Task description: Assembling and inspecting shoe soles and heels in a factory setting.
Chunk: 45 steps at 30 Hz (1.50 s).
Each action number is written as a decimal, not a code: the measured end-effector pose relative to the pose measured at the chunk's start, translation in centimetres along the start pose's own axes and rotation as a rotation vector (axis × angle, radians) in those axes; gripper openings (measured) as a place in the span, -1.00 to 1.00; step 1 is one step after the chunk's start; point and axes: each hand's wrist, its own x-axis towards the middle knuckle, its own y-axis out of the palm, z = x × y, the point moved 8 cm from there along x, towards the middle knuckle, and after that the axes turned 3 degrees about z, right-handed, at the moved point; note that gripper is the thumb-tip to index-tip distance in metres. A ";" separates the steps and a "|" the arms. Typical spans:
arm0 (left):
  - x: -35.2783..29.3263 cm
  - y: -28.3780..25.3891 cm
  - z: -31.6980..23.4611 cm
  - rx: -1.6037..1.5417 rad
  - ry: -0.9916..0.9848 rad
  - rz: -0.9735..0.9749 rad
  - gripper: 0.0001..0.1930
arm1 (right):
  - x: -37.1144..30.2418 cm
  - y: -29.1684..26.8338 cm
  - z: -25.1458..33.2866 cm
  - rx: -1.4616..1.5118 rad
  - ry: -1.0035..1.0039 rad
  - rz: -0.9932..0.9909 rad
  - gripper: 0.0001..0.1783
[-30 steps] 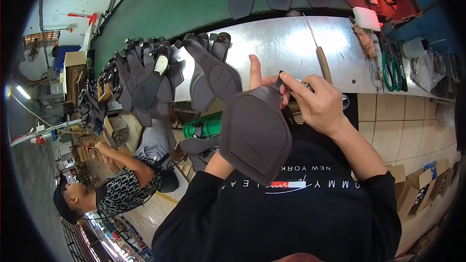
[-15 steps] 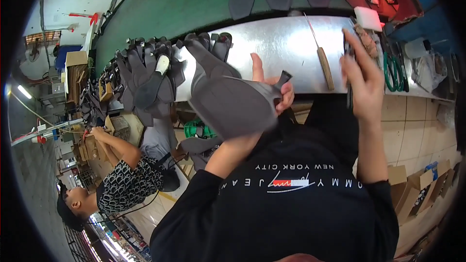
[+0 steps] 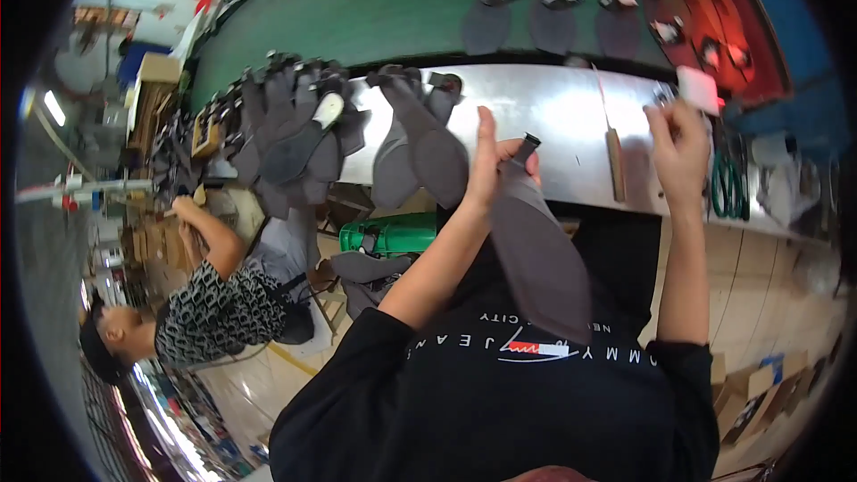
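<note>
My left hand (image 3: 488,165) grips a dark grey sandal sole (image 3: 543,259) by its narrow end, where a short black strap sticks up between thumb and fingers. The broad end hangs down in front of my black sweatshirt. My right hand (image 3: 678,147) is raised over the right end of the metal worktop (image 3: 571,116), its fingers closed together beside a white block (image 3: 697,89). What those fingers hold, if anything, I cannot make out. Left of that hand lies a thin metal spike tool with a wooden handle (image 3: 616,165).
More grey soles (image 3: 433,156) lie piled on the worktop's left part. Several soles with straps (image 3: 553,27) rest on the green surface behind. Green-handled scissors (image 3: 728,187) lie at right. A green basket (image 3: 384,234) stands below the worktop. Another person (image 3: 219,303) works at left.
The sole has swung right and turned, its broad end now toward my body. My right hand has closed up near the white block; the long dark object formerly at it no longer shows.
</note>
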 end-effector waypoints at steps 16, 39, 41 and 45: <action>-11.8 -17.0 -9.9 1.304 0.612 -1.212 -0.47 | -6.4 21.8 6.7 0.994 0.462 0.695 -0.85; -24.2 -30.8 -31.8 0.532 0.815 -0.781 -0.54 | -2.9 16.6 6.1 0.691 0.303 0.554 -0.66; -22.6 -35.6 -34.2 0.480 0.792 -0.757 -0.53 | -3.6 17.1 2.1 0.707 0.337 0.493 -0.71; -21.8 -47.3 -31.1 0.789 0.412 -0.983 -0.54 | -4.1 17.4 4.2 0.687 0.265 0.421 -0.78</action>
